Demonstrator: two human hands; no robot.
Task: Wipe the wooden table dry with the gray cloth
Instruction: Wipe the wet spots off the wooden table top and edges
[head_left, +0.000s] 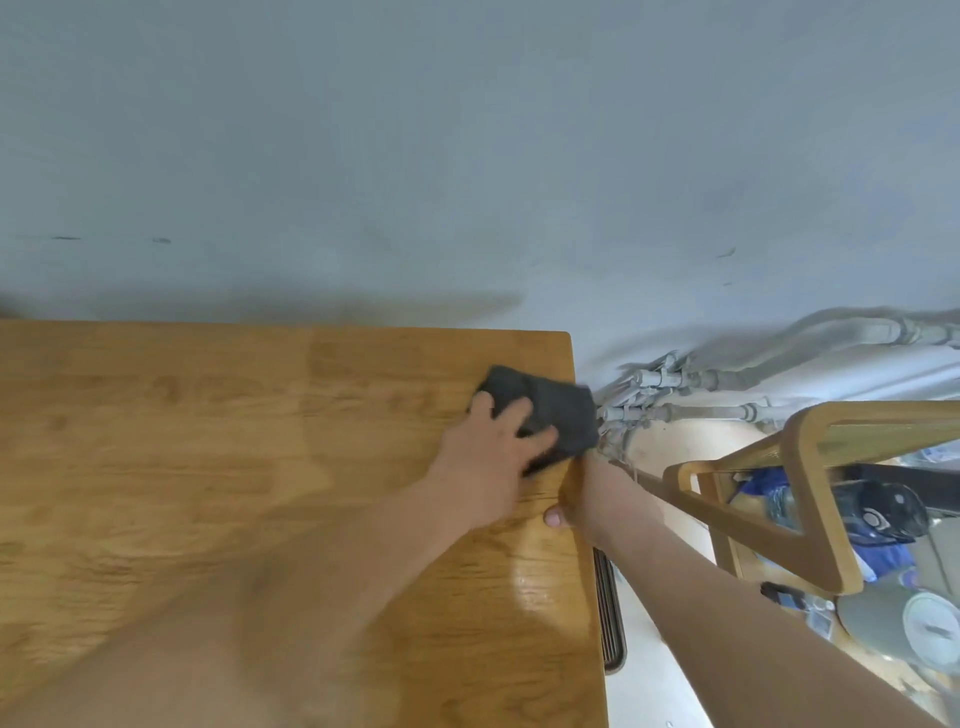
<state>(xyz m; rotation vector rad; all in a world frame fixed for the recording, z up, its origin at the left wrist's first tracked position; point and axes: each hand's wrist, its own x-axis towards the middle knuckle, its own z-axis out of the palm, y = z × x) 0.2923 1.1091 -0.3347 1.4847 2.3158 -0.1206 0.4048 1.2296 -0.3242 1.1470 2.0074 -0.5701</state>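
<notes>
The wooden table fills the lower left of the head view, its right edge running down the middle. A folded gray cloth lies at the table's far right corner, partly hanging over the edge. My left hand presses on the cloth with spread fingers. My right hand grips the table's right edge just below the cloth, thumb on top and fingers hidden under the edge. A shiny wet patch shows near the right edge, closer to me.
A pale wall rises behind the table. White pipes run along the floor to the right. A wooden rack with blue and black items stands right of the table. A dark vent grille lies beside the table's edge.
</notes>
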